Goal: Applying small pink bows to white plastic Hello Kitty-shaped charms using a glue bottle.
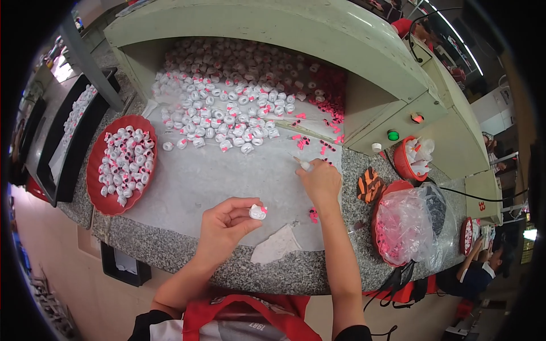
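Observation:
My left hand [223,225] pinches a small white rounded figure piece [258,213] with a pink part on it, between thumb and fingers. Further right, my right hand [321,182] is closed around a small white bottle with a thin nozzle [305,164], its tip pointing to the upper left. Just beyond that hand lie small loose pink and dark pieces [298,138] on the white sheet [187,176]. A few more pink pieces [313,214] rest nearer, left of my right forearm. Many white pieces with pink parts [227,111] are heaped under the hood.
A red scalloped basket [94,187] full of white pieces stands at left. The pale green hood [267,25] arches over the far side. At right are a red cup [401,162], an orange-black cloth [371,184] and a plastic-covered red basket [378,219]. A torn white cloth [277,245] lies near the front edge.

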`<state>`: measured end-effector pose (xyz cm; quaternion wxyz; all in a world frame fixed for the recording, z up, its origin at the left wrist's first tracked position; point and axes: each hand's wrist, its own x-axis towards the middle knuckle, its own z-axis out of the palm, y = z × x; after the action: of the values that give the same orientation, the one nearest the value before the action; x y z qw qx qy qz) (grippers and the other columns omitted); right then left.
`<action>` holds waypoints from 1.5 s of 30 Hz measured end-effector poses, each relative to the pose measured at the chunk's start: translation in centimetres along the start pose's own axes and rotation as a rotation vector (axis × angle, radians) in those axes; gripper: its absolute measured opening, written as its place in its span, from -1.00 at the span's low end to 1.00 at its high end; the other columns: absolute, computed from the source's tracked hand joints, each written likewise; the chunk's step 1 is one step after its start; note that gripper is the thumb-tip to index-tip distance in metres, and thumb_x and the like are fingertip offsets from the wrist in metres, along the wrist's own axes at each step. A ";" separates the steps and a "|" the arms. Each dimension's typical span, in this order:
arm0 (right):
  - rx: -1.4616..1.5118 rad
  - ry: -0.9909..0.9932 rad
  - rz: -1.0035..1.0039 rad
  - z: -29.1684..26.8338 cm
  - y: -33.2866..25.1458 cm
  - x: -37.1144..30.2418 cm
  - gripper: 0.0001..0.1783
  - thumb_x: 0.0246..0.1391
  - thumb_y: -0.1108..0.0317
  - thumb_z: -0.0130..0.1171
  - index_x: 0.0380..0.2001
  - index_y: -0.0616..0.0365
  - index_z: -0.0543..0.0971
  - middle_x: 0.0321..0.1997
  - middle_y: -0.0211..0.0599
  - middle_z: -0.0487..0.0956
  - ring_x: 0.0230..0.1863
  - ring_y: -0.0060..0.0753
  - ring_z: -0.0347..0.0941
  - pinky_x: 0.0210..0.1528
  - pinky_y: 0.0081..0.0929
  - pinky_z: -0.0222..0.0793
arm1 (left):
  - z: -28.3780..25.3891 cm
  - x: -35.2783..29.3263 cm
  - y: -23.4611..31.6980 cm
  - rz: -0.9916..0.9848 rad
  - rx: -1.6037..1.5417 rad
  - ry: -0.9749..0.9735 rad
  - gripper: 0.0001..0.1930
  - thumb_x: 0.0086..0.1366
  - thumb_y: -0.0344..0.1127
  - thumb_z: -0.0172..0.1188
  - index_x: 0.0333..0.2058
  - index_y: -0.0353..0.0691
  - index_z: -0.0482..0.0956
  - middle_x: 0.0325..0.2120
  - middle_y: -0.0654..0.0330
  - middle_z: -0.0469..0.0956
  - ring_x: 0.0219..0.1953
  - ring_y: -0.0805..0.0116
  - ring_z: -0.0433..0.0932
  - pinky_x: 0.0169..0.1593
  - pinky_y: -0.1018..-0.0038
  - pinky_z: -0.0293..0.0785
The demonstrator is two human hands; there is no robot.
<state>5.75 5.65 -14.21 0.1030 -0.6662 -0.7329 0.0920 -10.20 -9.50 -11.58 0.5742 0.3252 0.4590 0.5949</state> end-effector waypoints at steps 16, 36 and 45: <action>0.154 0.053 -0.223 -0.3 2.7 -4.6 -0.81 -0.33 0.32 0.26 -0.52 0.08 0.54 -0.42 -0.13 0.54 -0.40 -0.16 0.49 -0.35 -0.32 0.37 | 1.5 0.2 -0.3 0.023 0.019 0.011 -0.67 0.00 -0.67 0.12 -0.19 -0.41 0.40 -0.26 0.07 0.50 -0.26 0.37 0.52 -0.15 0.55 0.44; 0.168 -0.059 0.011 -0.8 2.6 -3.4 -0.67 -0.30 0.22 0.25 -0.41 0.20 0.56 -0.59 -0.16 0.54 -0.53 -0.21 0.49 -0.38 -0.36 0.36 | 0.8 -0.1 -0.3 0.024 -0.025 0.027 -0.67 0.00 -0.67 0.13 -0.19 -0.41 0.40 -0.26 0.06 0.50 -0.26 0.35 0.53 -0.14 0.54 0.44; 1.240 -0.366 0.019 -6.0 -0.1 -9.0 -0.91 -0.17 0.54 0.18 -0.49 0.28 0.55 -0.61 -0.42 0.49 -0.61 -0.71 0.34 -0.58 -0.75 0.24 | 1.6 0.3 -0.9 0.011 -0.031 0.024 -0.67 0.03 -0.67 0.10 -0.16 -0.42 0.38 -0.21 0.05 0.47 -0.19 0.36 0.49 -0.11 0.53 0.43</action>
<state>8.14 -3.29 -8.62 0.3411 -0.4631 -0.5436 0.6113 -8.45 -9.01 -11.91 0.5704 0.3116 0.4547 0.6089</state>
